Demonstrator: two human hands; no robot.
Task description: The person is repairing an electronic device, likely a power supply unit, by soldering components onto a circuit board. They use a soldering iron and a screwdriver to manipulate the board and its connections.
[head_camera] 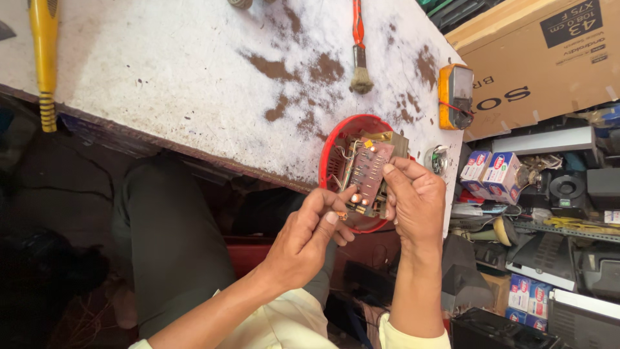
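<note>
A round red plastic housing hangs over the front edge of the worn white workbench, with wires and a metal part inside it. A brown circuit board stands tilted up out of it. My right hand grips the board's right edge with thumb and fingers. My left hand pinches the board's lower left corner between thumb and forefinger.
On the bench lie a brush with an orange handle, a yellow multimeter, a small roll of solder and a yellow tool at far left. A cardboard box and shelves of small boxes and electronics stand at right.
</note>
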